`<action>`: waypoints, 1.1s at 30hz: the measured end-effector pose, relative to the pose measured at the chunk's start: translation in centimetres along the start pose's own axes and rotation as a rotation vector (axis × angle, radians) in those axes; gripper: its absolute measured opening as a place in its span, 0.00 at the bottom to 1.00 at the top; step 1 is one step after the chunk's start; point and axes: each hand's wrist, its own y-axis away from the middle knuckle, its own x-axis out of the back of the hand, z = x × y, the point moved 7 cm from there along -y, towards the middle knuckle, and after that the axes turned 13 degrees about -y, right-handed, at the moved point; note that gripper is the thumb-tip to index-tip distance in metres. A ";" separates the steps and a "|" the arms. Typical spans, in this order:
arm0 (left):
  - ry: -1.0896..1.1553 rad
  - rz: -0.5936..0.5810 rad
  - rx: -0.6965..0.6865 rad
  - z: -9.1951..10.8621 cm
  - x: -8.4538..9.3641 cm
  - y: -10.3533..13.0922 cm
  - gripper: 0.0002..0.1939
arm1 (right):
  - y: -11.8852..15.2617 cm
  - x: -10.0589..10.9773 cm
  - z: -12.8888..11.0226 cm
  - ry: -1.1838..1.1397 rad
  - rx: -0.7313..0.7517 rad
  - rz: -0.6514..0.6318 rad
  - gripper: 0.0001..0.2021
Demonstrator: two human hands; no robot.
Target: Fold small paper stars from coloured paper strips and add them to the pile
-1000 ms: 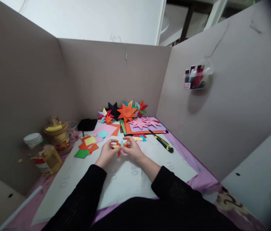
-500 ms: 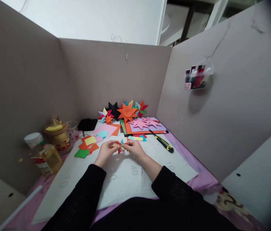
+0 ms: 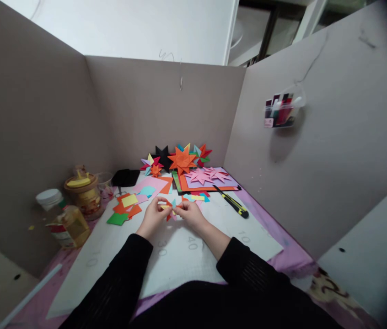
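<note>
Between my hands is a small folded paper star with orange, yellow, light blue and pink points. My left hand pinches its left side with thumb and fingers. On the opposite side, my right hand grips it the same way, and the fingertips hide part of the folds. Both hands hover just above the white board. Loose paper pieces lie left of my left hand, among them a green piece and a yellow piece. More small scraps lie just beyond my right hand.
Finished paper stars, including a large orange star and pink stars, stand or lie at the back. A yellow-black utility knife rests at right. A bottle, a lidded tub and a black phone-like slab are at left.
The small star has turned slightly between my fingers, and my fingertips have shifted a little on it. The other things have stayed in place.
</note>
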 end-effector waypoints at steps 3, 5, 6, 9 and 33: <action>0.036 -0.023 -0.021 0.2 -0.2 0.1 0.20 | 0.0 -0.3 0.0 -0.005 -0.022 -0.045 0.15; 0.042 -0.036 -0.021 0.1 -0.3 0.1 0.20 | 0.0 -0.4 0.2 -0.009 -0.047 -0.066 0.15; 0.045 -0.030 -0.020 0.0 -0.3 0.0 0.21 | -0.1 -0.4 0.2 -0.015 -0.052 -0.065 0.15; 0.103 0.001 -0.013 -0.4 -0.3 -0.1 0.23 | -0.2 0.0 0.2 -0.061 -0.030 -0.018 0.14; 0.013 0.041 0.009 -0.6 -0.4 0.0 0.22 | -0.1 0.3 -0.5 -0.080 0.043 0.088 0.17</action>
